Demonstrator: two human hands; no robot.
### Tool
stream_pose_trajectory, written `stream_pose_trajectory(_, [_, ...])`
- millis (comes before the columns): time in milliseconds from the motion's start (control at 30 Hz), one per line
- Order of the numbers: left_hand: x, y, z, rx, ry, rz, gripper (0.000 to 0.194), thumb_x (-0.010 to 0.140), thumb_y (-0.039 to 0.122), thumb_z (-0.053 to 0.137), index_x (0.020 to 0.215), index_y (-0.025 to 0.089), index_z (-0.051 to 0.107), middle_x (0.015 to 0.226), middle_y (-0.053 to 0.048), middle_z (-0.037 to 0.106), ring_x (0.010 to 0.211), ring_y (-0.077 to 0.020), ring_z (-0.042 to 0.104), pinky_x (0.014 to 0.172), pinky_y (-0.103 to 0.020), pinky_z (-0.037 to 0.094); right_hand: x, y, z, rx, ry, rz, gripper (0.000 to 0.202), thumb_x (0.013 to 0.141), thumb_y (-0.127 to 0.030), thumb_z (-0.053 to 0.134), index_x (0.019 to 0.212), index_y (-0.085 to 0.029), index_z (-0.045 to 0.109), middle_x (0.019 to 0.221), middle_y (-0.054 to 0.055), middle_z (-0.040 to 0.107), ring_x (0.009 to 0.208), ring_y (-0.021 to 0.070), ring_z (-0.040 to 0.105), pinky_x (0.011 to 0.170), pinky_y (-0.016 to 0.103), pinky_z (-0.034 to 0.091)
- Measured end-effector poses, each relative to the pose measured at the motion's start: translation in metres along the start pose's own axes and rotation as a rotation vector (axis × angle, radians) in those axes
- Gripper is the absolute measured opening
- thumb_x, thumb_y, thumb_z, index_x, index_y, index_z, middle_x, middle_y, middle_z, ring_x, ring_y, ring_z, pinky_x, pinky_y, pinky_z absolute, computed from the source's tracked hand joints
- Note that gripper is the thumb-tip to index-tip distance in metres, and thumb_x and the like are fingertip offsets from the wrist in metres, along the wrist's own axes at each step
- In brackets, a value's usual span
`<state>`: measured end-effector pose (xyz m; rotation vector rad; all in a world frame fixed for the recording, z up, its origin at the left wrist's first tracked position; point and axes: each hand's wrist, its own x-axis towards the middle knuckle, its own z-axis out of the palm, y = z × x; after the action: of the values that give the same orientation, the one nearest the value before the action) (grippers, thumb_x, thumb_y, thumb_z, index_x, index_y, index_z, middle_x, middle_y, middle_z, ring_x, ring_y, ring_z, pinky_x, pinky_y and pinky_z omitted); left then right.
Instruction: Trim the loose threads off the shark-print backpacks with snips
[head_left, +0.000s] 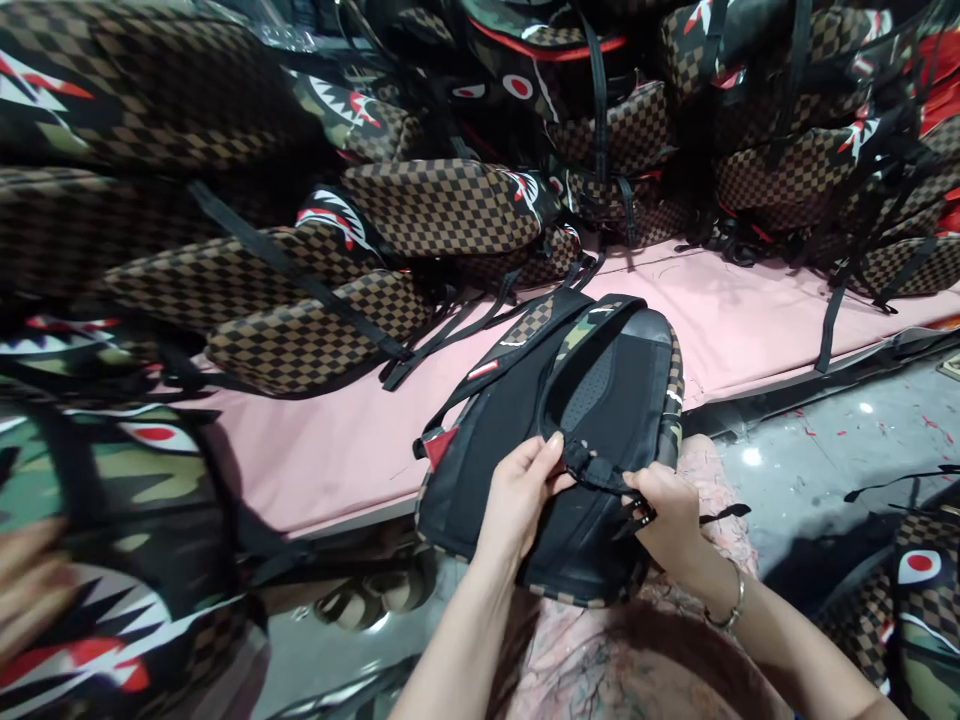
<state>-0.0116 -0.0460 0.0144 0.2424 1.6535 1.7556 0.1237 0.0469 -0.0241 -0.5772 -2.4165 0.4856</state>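
A backpack (495, 500) with a black padded back and checkered and camouflage edges lies back side up, partly on the pink surface and partly over my lap. My left hand (529, 480) pinches the lower end of a shoulder strap (574, 335) near a black buckle. My right hand (664, 505), with a bracelet at the wrist, is closed on the black webbing (600, 472) just right of the buckle. The webbing is stretched between both hands, above the back panel. A loose strap end sticks out to the right of my right hand.
Checkered backpacks with shark-mouth prints (450, 205) are piled along the back of the pink surface (322, 450). At the left, another person's blurred hand (34, 580) is by a camouflage backpack (150, 480). More bags (926, 610) sit at the lower right, near the grey floor (772, 500).
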Motion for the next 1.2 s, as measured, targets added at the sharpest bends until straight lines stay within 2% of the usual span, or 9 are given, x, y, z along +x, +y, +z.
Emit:
stream_pose_trajectory(100, [-0.006, 0.001, -0.010, 0.483, 0.238, 0.288, 0.027, 0.069, 0.042, 0.065, 0.071, 0.018, 0.052, 0.060, 0.004, 0.052, 0.054, -0.0104, 0.050, 0.055, -0.022, 0.044, 0.000, -0.002, 0.001, -0.027, 0.011, -0.014, 0.017, 0.074, -0.010, 0.043, 0.064, -0.020, 0.053, 0.056, 0.000, 0.050, 0.056, 0.0150, 0.045, 0.054, 0.026, 0.027])
stream_pose_trajectory(167, [-0.015, 0.005, -0.010, 0.682, 0.269, 0.425, 0.022, 0.076, 0.040, 0.057, 0.075, 0.019, 0.054, 0.061, 0.004, 0.052, 0.053, -0.0104, 0.049, 0.056, -0.022, 0.042, 0.000, -0.002, 0.003, -0.050, 0.008, -0.022, 0.017, 0.074, -0.011, 0.044, 0.063, -0.020, 0.053, 0.056, 0.000, 0.050, 0.055, 0.0150, 0.044, 0.053, 0.026, 0.026])
stream_pose_trajectory(300, [-0.025, 0.017, 0.001, 0.969, 0.007, 0.474, 0.027, 0.083, 0.040, 0.045, 0.073, 0.019, 0.059, 0.063, -0.001, 0.059, 0.058, -0.0146, 0.054, 0.059, -0.025, 0.040, -0.001, -0.003, 0.005, -0.104, -0.003, -0.039, 0.016, 0.075, -0.011, 0.046, 0.064, -0.019, 0.054, 0.056, 0.001, 0.050, 0.056, 0.0151, 0.043, 0.053, 0.027, 0.024])
stream_pose_trajectory(467, [-0.013, 0.029, 0.009, 1.115, -0.226, 0.341, 0.026, 0.069, 0.040, 0.062, 0.055, 0.019, 0.059, 0.053, -0.003, 0.060, 0.050, -0.0168, 0.052, 0.051, -0.025, 0.031, -0.002, -0.002, 0.005, -0.119, 0.005, -0.086, 0.019, 0.076, -0.011, 0.044, 0.061, -0.019, 0.053, 0.054, 0.001, 0.049, 0.055, 0.0159, 0.041, 0.053, 0.029, 0.023])
stream_pose_trajectory(567, [-0.004, 0.035, 0.010, 1.065, -0.351, 0.277, 0.016, 0.064, 0.026, 0.065, 0.050, 0.020, 0.060, 0.045, -0.002, 0.057, 0.044, -0.0154, 0.050, 0.046, -0.024, 0.027, -0.003, -0.002, 0.004, -0.113, -0.012, -0.115, 0.018, 0.076, -0.011, 0.044, 0.063, -0.019, 0.055, 0.054, 0.002, 0.049, 0.055, 0.0167, 0.041, 0.053, 0.029, 0.023])
stream_pose_trajectory(700, [0.006, 0.038, 0.012, 0.992, -0.411, 0.156, 0.018, 0.054, 0.008, 0.058, 0.041, 0.020, 0.055, 0.036, 0.002, 0.049, 0.036, -0.0120, 0.046, 0.044, -0.022, 0.026, -0.004, 0.000, 0.004, -0.120, -0.009, -0.131, 0.018, 0.077, -0.013, 0.043, 0.067, -0.019, 0.058, 0.055, 0.002, 0.050, 0.056, 0.0173, 0.041, 0.053, 0.030, 0.024])
stream_pose_trajectory(867, [0.005, 0.024, 0.004, 0.401, -0.319, -0.145, 0.010, 0.061, 0.021, 0.061, 0.055, 0.014, 0.062, 0.040, 0.004, 0.046, 0.036, -0.0061, 0.037, 0.040, -0.018, 0.023, -0.004, 0.000, 0.006, -0.099, 0.045, -0.165, 0.019, 0.079, -0.010, 0.043, 0.071, -0.018, 0.058, 0.054, 0.001, 0.047, 0.054, 0.0162, 0.040, 0.052, 0.029, 0.024])
stream_pose_trajectory(1033, [-0.015, 0.008, 0.004, -0.278, -0.193, -0.329, 0.021, 0.056, 0.023, 0.074, 0.065, 0.009, 0.062, 0.047, 0.005, 0.042, 0.040, -0.0018, 0.031, 0.038, -0.014, 0.020, -0.003, -0.002, 0.002, -0.024, 0.116, -0.226, 0.021, 0.083, -0.009, 0.040, 0.079, -0.016, 0.059, 0.056, 0.001, 0.049, 0.055, 0.0149, 0.040, 0.052, 0.028, 0.026])
stream_pose_trajectory(1200, [-0.025, 0.004, 0.010, -0.450, -0.147, -0.350, 0.036, 0.066, 0.043, 0.069, 0.063, 0.008, 0.059, 0.047, 0.006, 0.036, 0.040, -0.0020, 0.030, 0.038, -0.014, 0.027, -0.005, 0.000, 0.000, 0.006, 0.091, -0.186, 0.022, 0.084, -0.011, 0.040, 0.079, -0.018, 0.060, 0.055, 0.001, 0.048, 0.054, 0.0147, 0.041, 0.050, 0.027, 0.027])
